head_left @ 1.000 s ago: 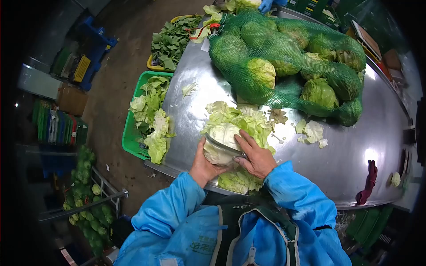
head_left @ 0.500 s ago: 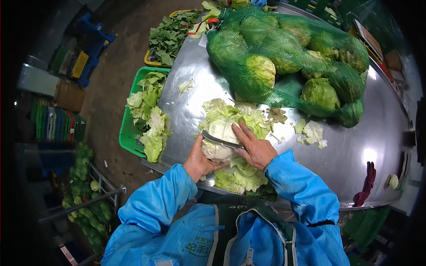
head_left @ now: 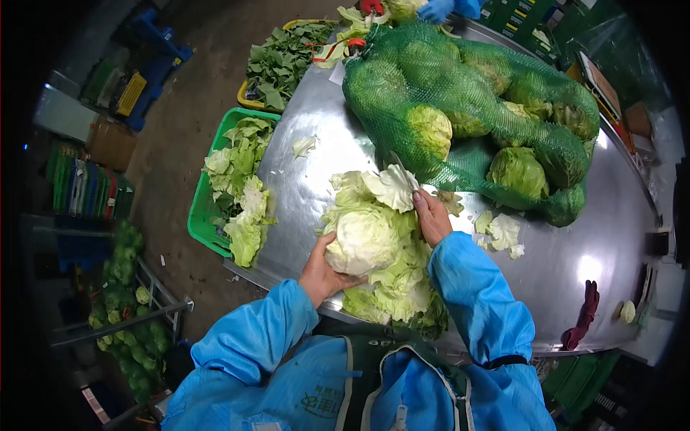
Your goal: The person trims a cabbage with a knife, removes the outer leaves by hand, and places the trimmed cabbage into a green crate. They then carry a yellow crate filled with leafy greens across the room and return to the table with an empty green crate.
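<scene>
"Where's the cabbage head (head_left: pixel 363 241)?"

"Just this side of the net sack (head_left: pixel 467 93), in the left hand (head_left: pixel 322 269). Palm and fingers spread wide, cupping its side and underside, likely to steady it and leave the top clear."

"And the right hand (head_left: pixel 433 219)?"

"Nearer the sack, closed narrow on a pale leaf (head_left: pixel 392 188), with a thin blade (head_left: pixel 395 159) poking out past it. Tucked like that, I'd say the fingers can manage both. The handle's hidden; I can't tell how it's gripped."

"Loose leaves (head_left: pixel 402 284) around the head?"

"Yes, on the sack's near side, under and beside it, on the steel table (head_left: pixel 295 197). Handy spot for trimmings, I'd guess. More leaves fill the green crate (head_left: pixel 196 215), left of the sack, against the table's edge, probably to be within reach."

"Beyond?"

"A yellow crate (head_left: pixel 249 103) of darker leaves, left of the sack. A co-worker's blue-gloved hand (head_left: pixel 435 10) at its far edge. Maroon glove (head_left: pixel 582 316), nearer us, right of it."

"Any writing?"

"Green print on the blue apron (head_left: pixel 316 406), this side of the sack: I make out 农, the rest is too small. White tag (head_left: pixel 337 73) by its tied end, nothing legible. No brand I can read."
</scene>
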A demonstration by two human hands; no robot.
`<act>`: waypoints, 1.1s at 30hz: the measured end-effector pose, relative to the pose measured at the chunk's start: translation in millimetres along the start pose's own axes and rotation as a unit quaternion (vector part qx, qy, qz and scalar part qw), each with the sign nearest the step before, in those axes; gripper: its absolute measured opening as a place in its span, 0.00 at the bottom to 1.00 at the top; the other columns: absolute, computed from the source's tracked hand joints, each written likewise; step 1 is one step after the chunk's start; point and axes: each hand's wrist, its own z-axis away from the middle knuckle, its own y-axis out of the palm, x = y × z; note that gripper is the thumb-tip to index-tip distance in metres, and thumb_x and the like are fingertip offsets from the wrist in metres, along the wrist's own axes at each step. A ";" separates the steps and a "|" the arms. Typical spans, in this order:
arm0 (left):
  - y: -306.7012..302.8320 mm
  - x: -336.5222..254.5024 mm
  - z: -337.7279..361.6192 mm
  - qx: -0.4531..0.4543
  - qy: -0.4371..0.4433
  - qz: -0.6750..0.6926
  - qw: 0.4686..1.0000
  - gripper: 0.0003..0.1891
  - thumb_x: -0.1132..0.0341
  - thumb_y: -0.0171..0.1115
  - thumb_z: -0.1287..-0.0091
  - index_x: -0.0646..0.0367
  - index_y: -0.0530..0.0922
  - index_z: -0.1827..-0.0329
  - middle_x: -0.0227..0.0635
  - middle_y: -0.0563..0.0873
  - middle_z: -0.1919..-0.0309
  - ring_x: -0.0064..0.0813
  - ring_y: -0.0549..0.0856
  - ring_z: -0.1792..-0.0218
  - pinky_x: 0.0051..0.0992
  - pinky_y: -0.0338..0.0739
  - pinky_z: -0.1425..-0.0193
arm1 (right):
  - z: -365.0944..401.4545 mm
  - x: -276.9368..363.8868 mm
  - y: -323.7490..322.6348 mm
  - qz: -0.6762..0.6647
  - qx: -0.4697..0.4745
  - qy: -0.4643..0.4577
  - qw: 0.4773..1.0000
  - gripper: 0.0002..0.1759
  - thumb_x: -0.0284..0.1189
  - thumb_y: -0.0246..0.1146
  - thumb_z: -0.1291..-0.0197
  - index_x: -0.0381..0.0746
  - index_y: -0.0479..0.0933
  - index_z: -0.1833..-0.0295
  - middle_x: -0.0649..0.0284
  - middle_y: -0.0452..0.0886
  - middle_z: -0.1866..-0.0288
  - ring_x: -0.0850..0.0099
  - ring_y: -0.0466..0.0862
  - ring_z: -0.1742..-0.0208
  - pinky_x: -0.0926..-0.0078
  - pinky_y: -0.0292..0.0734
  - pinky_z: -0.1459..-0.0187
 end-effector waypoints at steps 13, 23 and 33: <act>-29.6 20.6 18.0 0.190 0.052 0.126 0.972 0.36 0.39 0.52 0.40 0.46 0.61 0.31 0.40 0.67 0.34 0.45 0.72 0.38 0.54 0.74 0.45 | 91.2 98.8 14.6 0.017 0.133 -0.041 0.990 0.54 0.35 0.72 0.53 0.38 0.47 0.25 0.46 0.63 0.31 0.59 0.75 0.39 0.69 0.70 0.40; -13.3 40.3 -15.8 0.108 0.011 0.224 0.968 0.34 0.37 0.49 0.40 0.48 0.69 0.36 0.38 0.72 0.39 0.42 0.72 0.41 0.45 0.74 0.46 | 50.7 39.1 43.7 0.134 -0.033 -0.140 0.981 0.29 0.35 0.66 0.44 0.35 0.69 0.39 0.46 0.81 0.54 0.55 0.84 0.55 0.67 0.78 0.56; -37.1 53.4 -14.1 0.170 -0.015 0.259 0.951 0.36 0.39 0.54 0.45 0.44 0.66 0.34 0.37 0.67 0.34 0.45 0.68 0.37 0.51 0.72 0.47 | -13.3 -21.5 21.9 0.108 -0.099 -0.002 0.989 0.24 0.35 0.63 0.46 0.31 0.71 0.48 0.42 0.82 0.63 0.46 0.82 0.61 0.58 0.76 0.58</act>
